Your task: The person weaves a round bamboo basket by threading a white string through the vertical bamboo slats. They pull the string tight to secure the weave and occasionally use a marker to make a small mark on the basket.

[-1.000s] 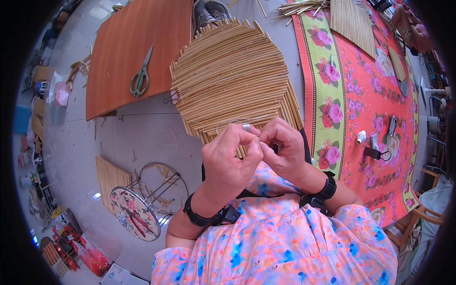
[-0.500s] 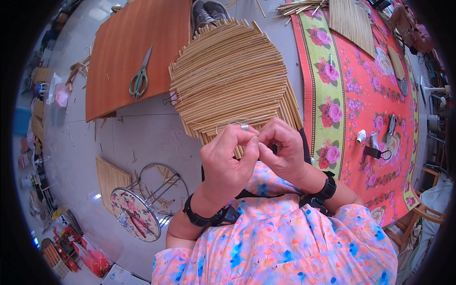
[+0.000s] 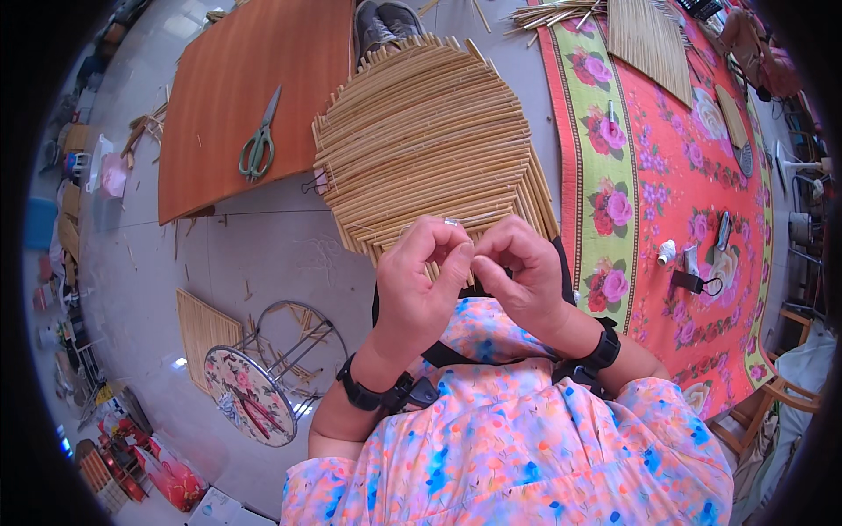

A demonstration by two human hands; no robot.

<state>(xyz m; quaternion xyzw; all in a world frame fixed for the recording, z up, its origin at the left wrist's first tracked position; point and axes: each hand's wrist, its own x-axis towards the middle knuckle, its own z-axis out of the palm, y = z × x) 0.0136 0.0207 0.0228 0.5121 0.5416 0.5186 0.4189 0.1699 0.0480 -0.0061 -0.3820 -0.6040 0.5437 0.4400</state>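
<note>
A mat of straw-coloured reed stalks point(image 3: 430, 140), laid side by side and stitched in rows, lies before me with its near edge at my hands. My left hand point(image 3: 423, 272) is closed, thumb and forefinger pinched, with a silver ring-like band on one finger. Against it my right hand point(image 3: 519, 267) is also closed in a pinch, the fingertips of both meeting just over the mat's near edge. They hold a fine pale thread, mostly hidden by the fingers. A binder clip point(image 3: 311, 182) grips the mat's left edge.
Green-handled scissors point(image 3: 258, 151) lie on a brown board point(image 3: 210, 114) at the left. Lower left stands a flowered round stool point(image 3: 237, 373) bearing a red-handled tool. On the right, a red flowered cloth point(image 3: 662, 202) carries another reed panel point(image 3: 649, 48), a spool and small tools.
The pale thread loop seen above my left hand has mostly gone from sight. My left hand has tilted slightly, its fingertips still close to the right hand's. The mat stays put.
</note>
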